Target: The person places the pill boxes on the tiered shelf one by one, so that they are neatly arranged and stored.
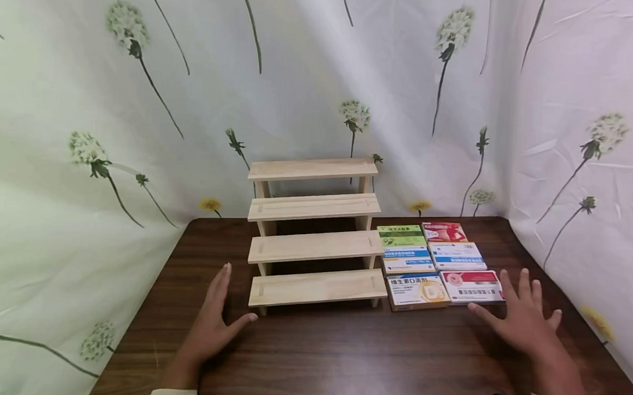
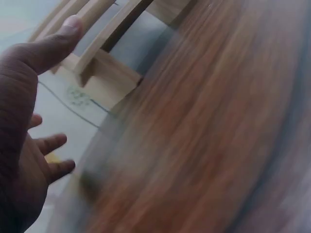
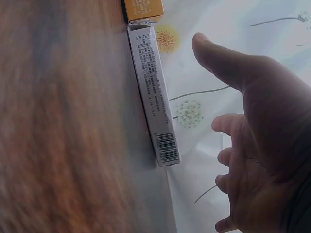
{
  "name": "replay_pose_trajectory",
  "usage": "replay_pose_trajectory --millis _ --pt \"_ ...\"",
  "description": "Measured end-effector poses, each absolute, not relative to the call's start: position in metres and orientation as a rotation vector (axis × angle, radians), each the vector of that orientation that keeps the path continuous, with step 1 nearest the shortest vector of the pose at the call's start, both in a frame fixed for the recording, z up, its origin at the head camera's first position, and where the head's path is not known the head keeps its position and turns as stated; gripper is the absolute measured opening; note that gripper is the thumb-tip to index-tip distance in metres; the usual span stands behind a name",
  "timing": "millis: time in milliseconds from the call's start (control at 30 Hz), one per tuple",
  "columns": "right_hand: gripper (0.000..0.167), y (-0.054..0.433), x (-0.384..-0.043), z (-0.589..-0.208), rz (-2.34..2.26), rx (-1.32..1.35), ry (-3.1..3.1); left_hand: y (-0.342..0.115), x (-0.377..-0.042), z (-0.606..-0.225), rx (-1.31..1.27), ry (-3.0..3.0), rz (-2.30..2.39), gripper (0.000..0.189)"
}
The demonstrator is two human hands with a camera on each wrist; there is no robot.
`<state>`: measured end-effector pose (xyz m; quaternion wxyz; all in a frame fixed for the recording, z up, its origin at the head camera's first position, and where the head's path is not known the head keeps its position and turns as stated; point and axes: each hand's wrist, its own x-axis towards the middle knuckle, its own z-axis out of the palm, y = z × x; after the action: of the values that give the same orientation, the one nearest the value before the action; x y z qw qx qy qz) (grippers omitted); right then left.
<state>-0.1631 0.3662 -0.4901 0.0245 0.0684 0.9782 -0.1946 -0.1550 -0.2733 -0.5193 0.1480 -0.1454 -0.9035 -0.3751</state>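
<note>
A pale wooden stand (image 1: pixel 315 287) with stepped shelves stands at the back middle of the table. Just left of its lowest step is my left hand (image 1: pixel 211 327), thumb spread from the fingers and nothing held. Several flat medicine boxes lie in two columns against the stand's right side. In front are a white and orange vitamin D box (image 1: pixel 417 291) and a red and white box (image 1: pixel 473 286). My right hand (image 1: pixel 527 321) hovers beside the latter with fingers spread, holding nothing. The right wrist view shows a white box side (image 3: pixel 153 92) with a barcode, apart from the fingers.
Behind the front pair lie blue and white boxes (image 1: pixel 458 256), a green box (image 1: pixel 401 235) and a red box (image 1: pixel 444 231). The dark brown wooden table (image 1: pixel 316 354) meets white dandelion-print cloth (image 1: pixel 310 75) at the back and sides.
</note>
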Motion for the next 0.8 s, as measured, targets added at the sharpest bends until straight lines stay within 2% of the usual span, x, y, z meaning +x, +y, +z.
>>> replay_pose_trajectory --millis 200,467,800 --pt "0.127 0.367 -0.166 -0.494 -0.678 0.175 3.026 -0.272 -0.159 -0.526 -0.426 -2.438 -1.241 0.128" --pt "0.124 0.373 -0.174 -0.502 -0.748 0.144 2.978 -0.271 -0.164 -0.533 -0.368 -2.341 -1.572 0.112" --pt "0.121 0.384 -0.176 -0.508 -0.811 0.126 2.942 -0.257 -0.176 -0.535 -0.331 -2.329 -1.677 0.104"
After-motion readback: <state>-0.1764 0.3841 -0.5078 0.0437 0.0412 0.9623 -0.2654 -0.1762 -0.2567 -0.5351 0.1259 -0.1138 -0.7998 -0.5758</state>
